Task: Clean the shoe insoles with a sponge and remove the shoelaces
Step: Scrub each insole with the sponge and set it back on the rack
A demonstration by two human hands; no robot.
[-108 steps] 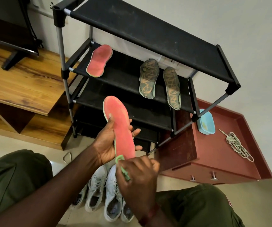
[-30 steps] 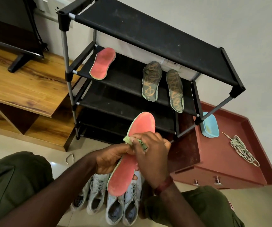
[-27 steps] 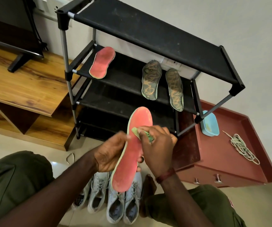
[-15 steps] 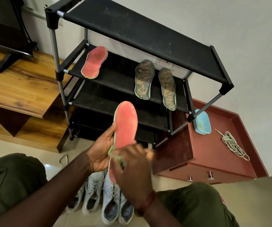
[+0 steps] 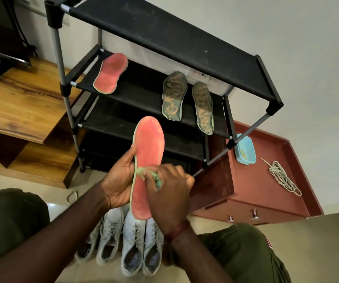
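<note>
My left hand point(image 5: 119, 178) grips a red insole point(image 5: 149, 146) by its left edge and holds it upright, toe end up. My right hand point(image 5: 168, 193) pinches a green sponge point(image 5: 157, 178) against the insole's middle. A second red insole point(image 5: 110, 73) lies on the black rack's point(image 5: 164, 37) second shelf, with two dark patterned insoles point(image 5: 173, 97) point(image 5: 203, 107) to its right. Several grey-white sneakers point(image 5: 132, 244) with laces in them stand on the floor under my hands. A loose bundle of shoelaces point(image 5: 283, 177) lies on the red cabinet top.
A light blue dish point(image 5: 245, 151) sits on the red cabinet point(image 5: 256, 193) to the right of the rack. A wooden TV unit point(image 5: 21, 103) stands to the left. My knees in green trousers frame the bottom of the view.
Over the last seconds the insole was tilted and turned in my left hand while my right hand rubbed the sponge along it. The sponge has now moved back up to the insole's middle.
</note>
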